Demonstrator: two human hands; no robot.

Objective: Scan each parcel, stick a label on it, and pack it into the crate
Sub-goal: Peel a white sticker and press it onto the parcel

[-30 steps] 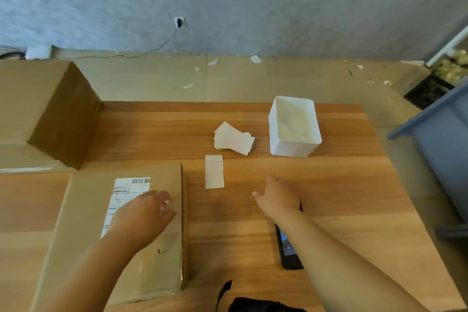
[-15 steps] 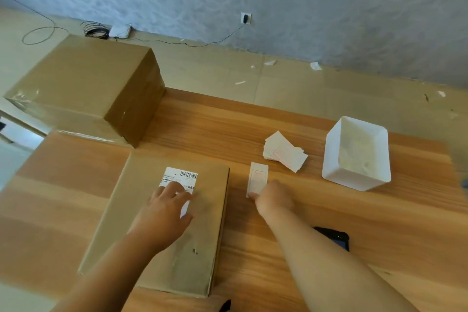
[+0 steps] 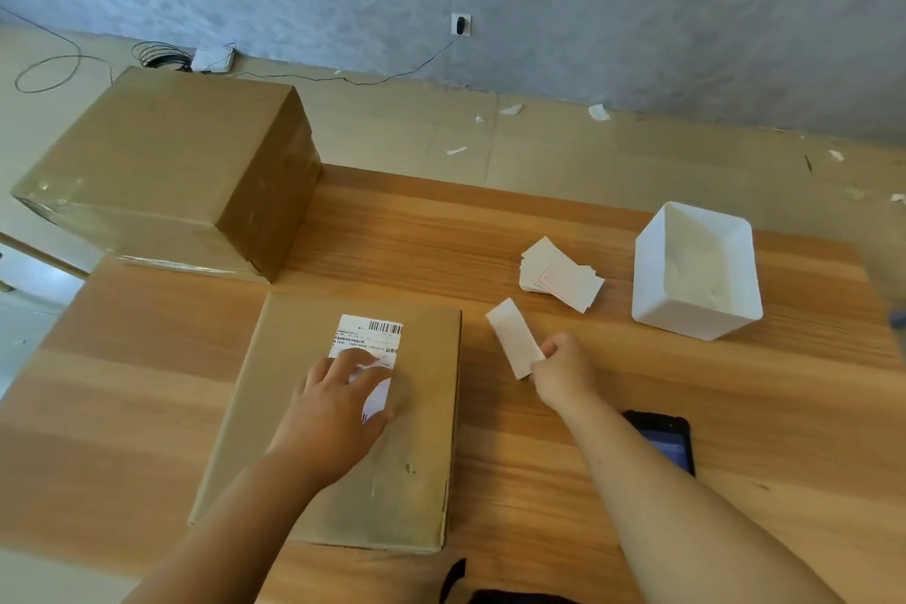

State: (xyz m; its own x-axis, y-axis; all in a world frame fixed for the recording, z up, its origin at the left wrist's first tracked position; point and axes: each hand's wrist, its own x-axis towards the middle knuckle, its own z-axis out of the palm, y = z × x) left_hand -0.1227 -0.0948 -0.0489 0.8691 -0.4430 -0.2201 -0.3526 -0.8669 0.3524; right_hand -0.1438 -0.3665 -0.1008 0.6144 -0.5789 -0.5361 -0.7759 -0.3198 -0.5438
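Note:
A flat cardboard parcel [image 3: 421, 466] lies on the wooden table [image 3: 735, 407] in front of me. A white shipping sticker with a barcode [image 3: 370, 336] sits on its top. My left hand [image 3: 333, 407] rests flat on the parcel, fingers spread over the sticker's lower half. My right hand [image 3: 561, 370] pinches the near end of a small white label [image 3: 512, 334], lifted off the table just right of the parcel. A loose stack of the same labels [image 3: 559, 280] lies further back.
A large sealed cardboard box [image 3: 166, 172] stands at the table's far left corner. A white plastic bin [image 3: 696, 270] sits at the right. A black handheld scanner [image 3: 669, 439] lies behind my right forearm. Paper scraps and a cable are on the floor beyond.
My right hand reached forward from the scanner to the single label and picked it up. My left hand slid up the parcel onto the sticker. My view swung left.

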